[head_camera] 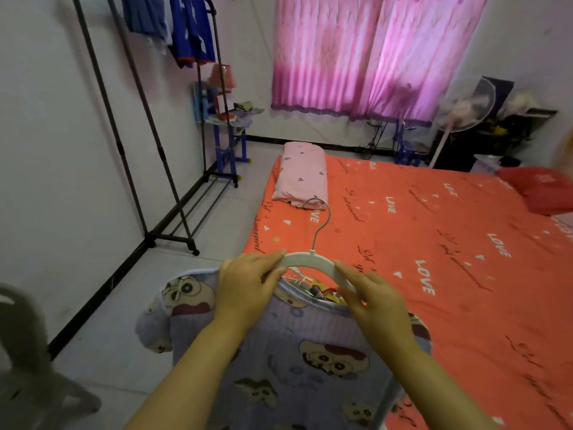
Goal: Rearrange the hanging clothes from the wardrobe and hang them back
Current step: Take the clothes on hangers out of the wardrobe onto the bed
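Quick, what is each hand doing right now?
Left hand: grips the white hanger.
Right hand: grips the hanger's other arm.

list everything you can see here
white plastic hanger: 1, white, over shirt's collar
lilac cartoon-print shirt: 1, lilac, bed's near corner
orange printed bedsheet: 1, orange, right
pink pillow: 1, pink, bed's far end
black metal clothes rack: 1, black, left wall
blue hanging garments: at least 2, blue, rack top
pink curtains: 2 panels, pink, back wall
white pedestal fan: 1, white, far right
left hand: 1, holds hanger's left end
right hand: 1, holds hanger's right end
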{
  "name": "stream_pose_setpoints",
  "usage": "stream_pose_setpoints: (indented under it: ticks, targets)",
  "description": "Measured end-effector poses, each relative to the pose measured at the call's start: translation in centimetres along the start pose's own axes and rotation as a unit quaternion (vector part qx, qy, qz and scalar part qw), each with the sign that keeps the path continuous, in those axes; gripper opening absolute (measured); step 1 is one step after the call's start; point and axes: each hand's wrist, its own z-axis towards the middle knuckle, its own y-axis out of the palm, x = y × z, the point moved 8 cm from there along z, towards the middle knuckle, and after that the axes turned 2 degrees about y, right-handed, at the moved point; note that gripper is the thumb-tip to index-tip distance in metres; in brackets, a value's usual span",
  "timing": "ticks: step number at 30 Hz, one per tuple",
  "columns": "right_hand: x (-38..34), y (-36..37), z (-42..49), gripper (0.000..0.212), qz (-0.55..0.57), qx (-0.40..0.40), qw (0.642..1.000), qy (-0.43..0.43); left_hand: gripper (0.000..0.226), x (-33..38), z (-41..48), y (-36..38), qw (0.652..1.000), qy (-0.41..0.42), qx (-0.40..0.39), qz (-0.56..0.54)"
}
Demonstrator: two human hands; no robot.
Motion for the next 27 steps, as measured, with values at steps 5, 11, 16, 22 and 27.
stream_pose_setpoints:
  ticks: [5, 11, 16, 22, 27]
  targets:
    - [4.5, 5.3, 5.7, 0.043, 0.033, -0.031, 0.999, 0.021, 0.028, -5.5, 3.9, 5.3, 0.997, -0.059, -0.038, 0.013]
    - [11.5, 12.7, 12.2, 0.040, 0.059, -0.091, 0.993, 0.041, 0.031, -12.4, 7.8, 13.7, 0.985, -0.131, -0.095, 0.051]
    - [18.6, 21.5, 16.0, 0.041, 0.051, -0.195, 0.973, 0.108, 0.040, -19.8, 8.0, 20.7, 0.951, -0.219, -0.179, 0.122]
    - [19.5, 31.0, 15.9, 0.039, -0.079, -0.400, 0.912, 0.048, 0.053, -25.9, 2.3, 21.5, 0.857, -0.349, -0.318, 0.206]
    - [12.4, 35.3, 14.0, 0.048, -0.095, -0.504, 0.856, -0.059, 0.053, -27.2, -3.0, 16.3, 0.802, -0.413, -0.357, 0.242]
